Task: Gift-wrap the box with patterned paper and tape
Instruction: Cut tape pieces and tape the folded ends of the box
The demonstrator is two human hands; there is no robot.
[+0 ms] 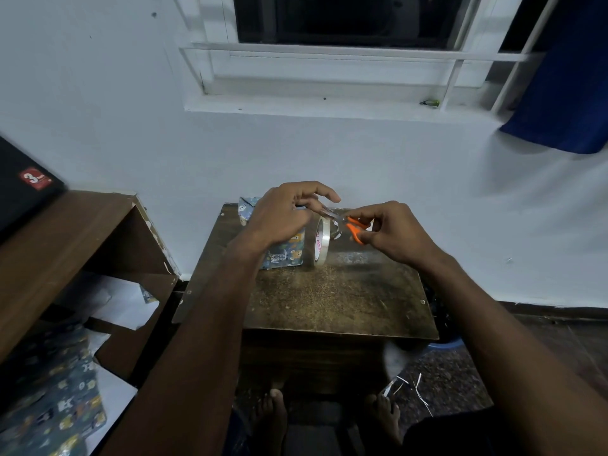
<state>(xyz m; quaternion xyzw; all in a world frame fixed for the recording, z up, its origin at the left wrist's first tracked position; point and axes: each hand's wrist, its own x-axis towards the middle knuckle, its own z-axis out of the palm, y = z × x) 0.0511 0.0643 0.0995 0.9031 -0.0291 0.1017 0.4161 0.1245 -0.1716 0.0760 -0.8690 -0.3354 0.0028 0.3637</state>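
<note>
The box (285, 252), partly wrapped in blue patterned paper, stands at the far left of a small brown table (339, 301). A roll of clear tape (319, 241) hangs just right of the box. My left hand (286, 215) hovers above the box and pinches a strip of tape pulled from the roll. My right hand (391, 232) grips small orange-handled scissors (348, 223), whose blades reach the taut strip between the two hands.
A brown shelf unit (82, 245) stands to the left, with loose sheets of patterned paper (56, 396) and white paper in and below it. A white wall and a window sill lie behind the table. Paper scraps (408, 390) and my bare feet are on the floor.
</note>
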